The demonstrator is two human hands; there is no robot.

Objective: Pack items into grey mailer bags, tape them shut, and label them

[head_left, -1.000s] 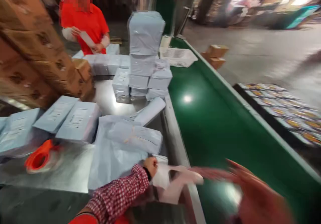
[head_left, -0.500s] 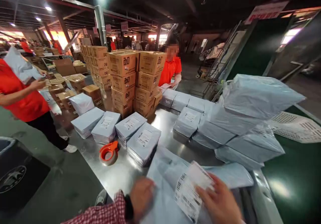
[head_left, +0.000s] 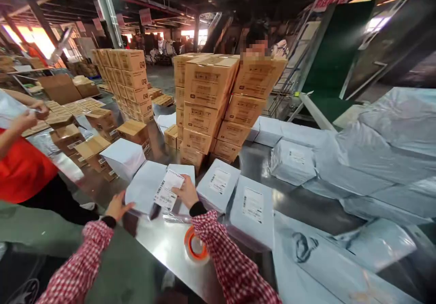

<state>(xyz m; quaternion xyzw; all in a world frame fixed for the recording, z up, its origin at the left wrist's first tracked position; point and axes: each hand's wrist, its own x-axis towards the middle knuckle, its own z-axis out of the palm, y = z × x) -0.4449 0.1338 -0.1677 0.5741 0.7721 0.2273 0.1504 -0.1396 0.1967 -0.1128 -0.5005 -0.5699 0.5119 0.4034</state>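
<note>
and here's the right hand (head_left: 185,192), fingers pinched on the printed shipping label (head_left: 169,189), holding it over the middle wrapped parcel (head_left: 185,173) on the metal worktop (head_left: 161,242), so part of that top is covered. the left hand (head_left: 117,207) is open, fingers spread against the near corner of the pale blue parcel (head_left: 145,186) just beside it. to the right, two labelled parcels (head_left: 252,231) sit side by side, wrapping closed, contents hidden. behind them rise the cardboard cartons (head_left: 207,86), tall stacks with taped tops, nothing inside on show. the orange tape dispenser (head_left: 189,251) lies near the worktop's edge, partly behind the right sleeve (head_left: 225,258). over at the left edge, a co-worker in a red shirt (head_left: 23,174) is cut off by the frame, hands at a pale bag (head_left: 10,108); another person (head_left: 257,40) is mostly hidden behind the cartons. the bulky bags (head_left: 378,149) at right blur together, hard to separate, their contents impossible to make out.
</note>
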